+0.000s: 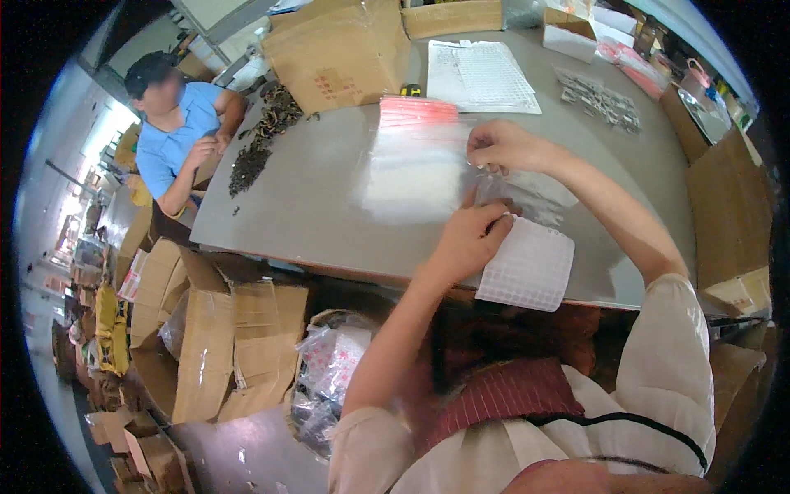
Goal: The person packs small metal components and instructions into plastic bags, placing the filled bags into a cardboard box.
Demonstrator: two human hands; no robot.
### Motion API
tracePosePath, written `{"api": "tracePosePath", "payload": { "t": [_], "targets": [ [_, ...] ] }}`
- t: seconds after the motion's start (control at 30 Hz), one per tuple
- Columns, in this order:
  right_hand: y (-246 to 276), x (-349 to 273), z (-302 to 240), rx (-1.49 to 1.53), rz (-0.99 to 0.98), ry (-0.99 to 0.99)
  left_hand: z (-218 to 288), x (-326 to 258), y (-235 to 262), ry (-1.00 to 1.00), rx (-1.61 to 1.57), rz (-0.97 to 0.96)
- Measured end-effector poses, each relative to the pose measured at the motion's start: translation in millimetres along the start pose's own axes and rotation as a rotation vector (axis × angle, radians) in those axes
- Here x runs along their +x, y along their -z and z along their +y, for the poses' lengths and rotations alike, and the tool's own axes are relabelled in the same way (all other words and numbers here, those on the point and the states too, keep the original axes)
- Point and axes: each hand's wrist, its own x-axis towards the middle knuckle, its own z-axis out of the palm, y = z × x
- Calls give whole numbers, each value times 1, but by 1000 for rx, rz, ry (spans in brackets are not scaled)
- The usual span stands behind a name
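My left hand (469, 240) is closed on the upper corner of a white sheet of round stickers (531, 265), which hangs partly over the table's near edge. Its fingertips also reach a clear plastic bag (492, 191) lying between my hands. Just beyond, my right hand (508, 146) is pinched above that bag, with a tiny whitish bit at its fingertips that is too small to name. To the left of both hands lies a stack of clear zip bags (415, 177) with red top strips (418, 110).
A large cardboard box (337, 58), dark small parts (253, 160) and printed sheets (481, 76) occupy the grey table (321, 198). Bagged metal parts (598, 100) lie at the far right. A person in blue (177, 123) sits across at left. Open cartons (206, 354) stand below.
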Motion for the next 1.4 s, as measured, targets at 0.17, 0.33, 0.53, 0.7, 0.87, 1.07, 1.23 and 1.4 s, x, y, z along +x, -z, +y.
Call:
{"api": "tracePosePath", "payload": {
  "t": [0.17, 0.33, 0.53, 0.7, 0.87, 1.07, 1.23, 1.4],
  "targets": [
    [2, 16, 9, -262, 0, 15, -4, -1, -3, -105, 48, 10],
    [39, -17, 11, -405, -199, -300, 2, 0, -2, -159, 169, -112],
    [38, -26, -3, -488, -42, -95, -3, 2, 0, -158, 131, -221],
    [6, 14, 6, -217, -20, 141, 5, 0, 3, -162, 137, -223],
    [-5, 34, 18, -612, 213, 255, 0, 1, -1, -115, 71, -233],
    [40, -2, 24, -352, -38, -290, 1, -2, -1, -185, 74, -171],
    [38, -48, 22, -295, 3, -332, 4, 1, 1, -184, 82, -242],
    [50, -92, 7, -213, 79, -73, 2, 2, -1, -155, 78, -272]
  ]
}}
